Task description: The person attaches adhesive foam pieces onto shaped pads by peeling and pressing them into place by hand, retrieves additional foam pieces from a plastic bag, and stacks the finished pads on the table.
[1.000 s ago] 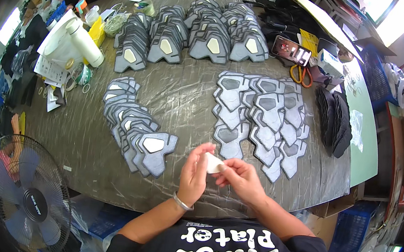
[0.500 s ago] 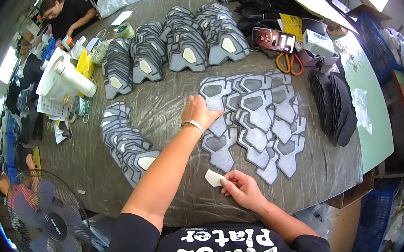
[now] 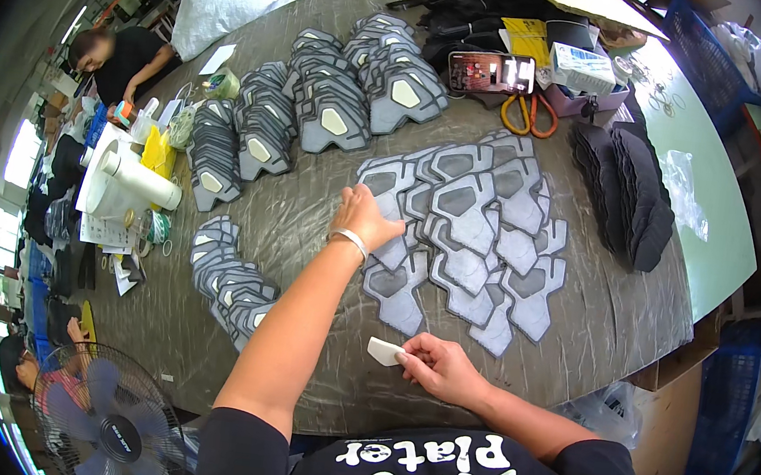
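Note:
My left hand [image 3: 366, 219] reaches out over the table and rests flat on the left edge of a spread of overlapping grey shaped pieces [image 3: 470, 234]. It wears a white wristband. My right hand [image 3: 441, 366] stays near the table's front edge and pinches a small white piece [image 3: 383, 351] between its fingers. A second fan of grey pieces [image 3: 230, 277] lies to the left of my left forearm.
Stacks of grey pieces [image 3: 320, 109] line the far side. A phone [image 3: 491, 72], orange scissors [image 3: 528, 114] and boxes sit at the back right, black pieces [image 3: 630, 191] at the right. A white roll [image 3: 138, 180] lies left, a fan [image 3: 101, 422] stands below. Another person [image 3: 123, 63] sits far left.
A second ago both hands held the white piece together near the front edge. My left hand let go and reached forward onto the grey spread; the right hand kept the white piece.

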Tool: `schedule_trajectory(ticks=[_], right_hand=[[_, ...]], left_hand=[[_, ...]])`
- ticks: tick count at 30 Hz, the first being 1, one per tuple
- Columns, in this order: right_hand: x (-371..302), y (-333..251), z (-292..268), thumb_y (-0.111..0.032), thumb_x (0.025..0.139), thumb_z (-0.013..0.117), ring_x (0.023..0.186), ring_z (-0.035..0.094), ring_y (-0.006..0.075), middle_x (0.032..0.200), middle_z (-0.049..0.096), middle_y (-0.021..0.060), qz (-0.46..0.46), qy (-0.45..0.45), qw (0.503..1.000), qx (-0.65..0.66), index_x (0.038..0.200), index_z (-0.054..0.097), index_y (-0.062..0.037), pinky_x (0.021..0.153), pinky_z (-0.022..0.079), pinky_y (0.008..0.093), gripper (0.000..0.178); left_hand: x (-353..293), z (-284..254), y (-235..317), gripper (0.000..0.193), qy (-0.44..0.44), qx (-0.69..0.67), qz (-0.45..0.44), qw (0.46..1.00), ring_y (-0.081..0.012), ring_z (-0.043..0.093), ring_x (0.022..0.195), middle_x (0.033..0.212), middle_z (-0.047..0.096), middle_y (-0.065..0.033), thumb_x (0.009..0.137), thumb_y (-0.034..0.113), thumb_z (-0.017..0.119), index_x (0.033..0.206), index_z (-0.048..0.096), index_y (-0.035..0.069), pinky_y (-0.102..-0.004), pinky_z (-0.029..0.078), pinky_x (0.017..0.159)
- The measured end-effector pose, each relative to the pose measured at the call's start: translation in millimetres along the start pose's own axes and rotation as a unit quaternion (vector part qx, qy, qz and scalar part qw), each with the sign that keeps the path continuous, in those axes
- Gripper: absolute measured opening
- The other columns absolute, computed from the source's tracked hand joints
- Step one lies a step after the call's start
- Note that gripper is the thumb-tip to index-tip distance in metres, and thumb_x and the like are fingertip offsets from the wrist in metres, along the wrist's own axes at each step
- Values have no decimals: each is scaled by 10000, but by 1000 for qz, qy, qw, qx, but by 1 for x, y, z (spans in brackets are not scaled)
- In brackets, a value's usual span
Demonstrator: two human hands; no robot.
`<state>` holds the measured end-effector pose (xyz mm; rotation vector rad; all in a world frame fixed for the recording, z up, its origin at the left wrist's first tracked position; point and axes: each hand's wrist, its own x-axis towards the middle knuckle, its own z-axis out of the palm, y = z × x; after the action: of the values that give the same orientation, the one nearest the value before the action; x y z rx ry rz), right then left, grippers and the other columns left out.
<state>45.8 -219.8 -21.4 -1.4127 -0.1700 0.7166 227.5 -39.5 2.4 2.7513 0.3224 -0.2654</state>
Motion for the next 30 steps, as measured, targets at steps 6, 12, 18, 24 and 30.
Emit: schedule_trajectory(ticks=[6,12,18,24,30], right_hand=[[-2,-7,-1,-174,952,599,669,592,61,749,637,17,-4,-15,999,-31,991,591,2,577,462,220,181],[-1,-14,0,-169,940,605,592,588,99,714,644,61,-19,11,1000,-17,971,588,10,533,466,265,183],[47,-53,-23,-157,906,590,782,631,277,835,620,130,-294,94,871,-382,993,542,-11,675,491,384,176],[116,-58,-41,-152,887,542,866,606,314,863,589,141,-403,62,767,-496,882,466,-20,818,454,427,152],[128,-56,-44,-144,906,517,899,600,350,877,591,161,-296,-27,828,-475,914,468,2,843,455,431,154]], left_hand=[[-4,-6,0,597,14,46,76,996,-380,596,1032,1110,568,-256,654,351,775,1051,567,-43,-409,501,900],[-4,-6,-11,281,24,32,177,983,-361,631,926,956,665,-208,705,229,684,883,696,12,-421,503,848],[-11,-6,-7,124,52,22,212,976,-355,655,803,821,680,-170,757,152,613,776,695,61,-454,524,733],[16,-17,-25,124,-19,-64,237,969,-362,647,823,836,676,-189,810,124,595,820,669,25,-449,506,747],[27,-23,-33,144,26,38,248,968,-381,631,876,926,652,-197,796,96,584,918,582,20,-468,499,796]])
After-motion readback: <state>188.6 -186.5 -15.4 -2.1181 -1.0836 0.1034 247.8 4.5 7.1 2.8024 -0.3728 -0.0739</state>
